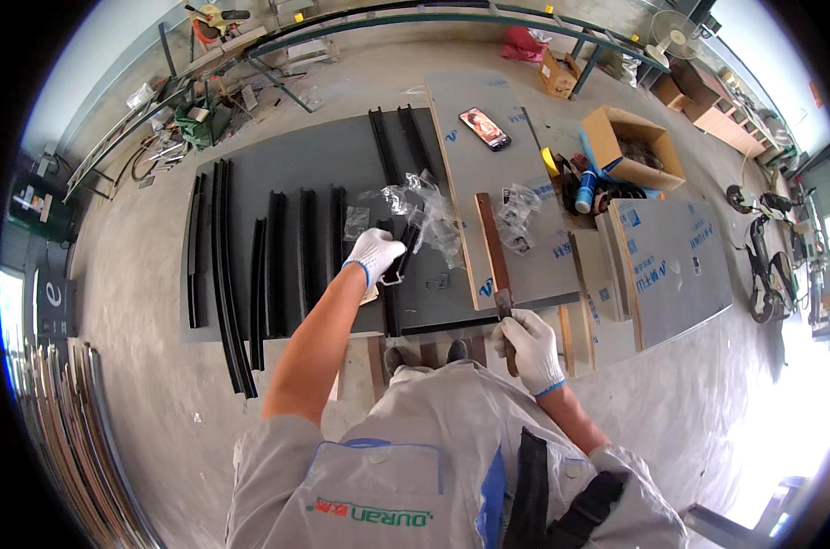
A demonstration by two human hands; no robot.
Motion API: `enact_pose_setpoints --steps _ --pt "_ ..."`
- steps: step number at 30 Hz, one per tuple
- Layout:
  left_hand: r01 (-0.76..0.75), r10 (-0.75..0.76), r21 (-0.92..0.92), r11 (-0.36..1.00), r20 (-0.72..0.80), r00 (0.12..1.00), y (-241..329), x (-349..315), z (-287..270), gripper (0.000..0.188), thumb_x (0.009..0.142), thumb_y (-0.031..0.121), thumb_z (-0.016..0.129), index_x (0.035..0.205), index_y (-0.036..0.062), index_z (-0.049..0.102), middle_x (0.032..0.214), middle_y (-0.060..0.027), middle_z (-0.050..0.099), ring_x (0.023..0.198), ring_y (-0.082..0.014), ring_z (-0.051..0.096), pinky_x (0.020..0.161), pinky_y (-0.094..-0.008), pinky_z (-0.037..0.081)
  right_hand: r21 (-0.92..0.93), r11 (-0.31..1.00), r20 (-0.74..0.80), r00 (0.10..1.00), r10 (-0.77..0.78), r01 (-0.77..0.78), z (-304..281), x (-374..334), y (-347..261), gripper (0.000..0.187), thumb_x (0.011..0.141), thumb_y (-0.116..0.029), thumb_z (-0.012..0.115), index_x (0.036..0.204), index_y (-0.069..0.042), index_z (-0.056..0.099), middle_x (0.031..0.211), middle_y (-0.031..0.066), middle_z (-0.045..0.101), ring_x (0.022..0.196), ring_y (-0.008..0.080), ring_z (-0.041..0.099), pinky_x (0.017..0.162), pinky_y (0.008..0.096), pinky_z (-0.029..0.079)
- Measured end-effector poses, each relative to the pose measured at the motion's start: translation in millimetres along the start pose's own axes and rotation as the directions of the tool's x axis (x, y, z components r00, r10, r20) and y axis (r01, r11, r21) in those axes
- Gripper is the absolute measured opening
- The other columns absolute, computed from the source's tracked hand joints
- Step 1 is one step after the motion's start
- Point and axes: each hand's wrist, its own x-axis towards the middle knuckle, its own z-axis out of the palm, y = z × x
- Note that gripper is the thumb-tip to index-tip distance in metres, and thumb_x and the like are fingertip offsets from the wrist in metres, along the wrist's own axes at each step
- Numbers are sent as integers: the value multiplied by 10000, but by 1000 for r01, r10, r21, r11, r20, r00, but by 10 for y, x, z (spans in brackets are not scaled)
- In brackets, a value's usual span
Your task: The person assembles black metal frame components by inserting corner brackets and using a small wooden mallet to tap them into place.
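Observation:
My left hand (pixel 376 253), in a white knit glove, is closed at the near end of a short black profile piece (pixel 408 245). A small pale metal bracket (pixel 393 280) shows just under its fingers; whether the hand also grips that is hard to see. My right hand (pixel 530 348), gloved too, is wrapped round the lower end of a long flat brown bar (pixel 493 242). The bar points away from me, over the edge of a grey panel (pixel 479 101). Crumpled clear plastic bags (pixel 441 224) lie beyond the left hand.
Several long black profiles (pixel 306 238) lie on a large dark grey board (pixel 241 146). A phone (pixel 485 129) rests on the panel. To the right are an open cardboard box (pixel 633 146), a blue spray can (pixel 585 192) and stacked panels (pixel 680 265). A green metal frame (pixel 415 18) spans the back.

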Motion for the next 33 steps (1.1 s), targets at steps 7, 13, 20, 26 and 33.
enact_pose_setpoints --steps 7,13,20,26,33 --pt "-172 181 137 976 -61 982 -529 -1072 -164 489 872 130 662 1297 -114 670 1066 -174 763 991 -207 721 892 -349 563 -30 999 81 996 45 -43 130 152 137 187 1034 -169 677 1103 5 666 817 12 652 634 73 572 566 245 452" --pt "-264 257 -93 960 -79 963 -903 -1859 -71 467 910 15 597 1366 -75 642 1121 -80 722 1037 -131 668 918 -292 544 -158 986 144 987 77 -53 368 462 -2 398 967 -197 771 1278 24 657 773 -19 588 581 49 506 526 252 398" --pt "164 78 -522 837 410 909 -859 -2267 -35 452 1067 300 608 1342 -59 613 934 -141 742 733 -211 725 684 -341 614 -225 942 509 854 -105 250 793 724 -297 343 891 -257 864 1065 10 737 810 -31 630 685 61 523 611 290 457" --pt "-268 268 -3 963 23 963 -718 -2174 211 379 955 226 708 1194 -67 678 953 -114 746 792 -159 710 728 -316 589 -445 826 495 864 -95 346 1167 213 -349 418 948 -385 799 810 -13 666 727 21 623 658 85 574 597 309 481" --pt "-304 300 43 952 86 950 -328 -2370 161 611 905 289 771 1387 -51 612 1196 -214 736 1060 -250 748 933 -369 580 177 927 408 882 236 -330 757 -209 -287 227 1120 -244 530 1080 -60 656 850 25 675 607 100 547 558 265 440"
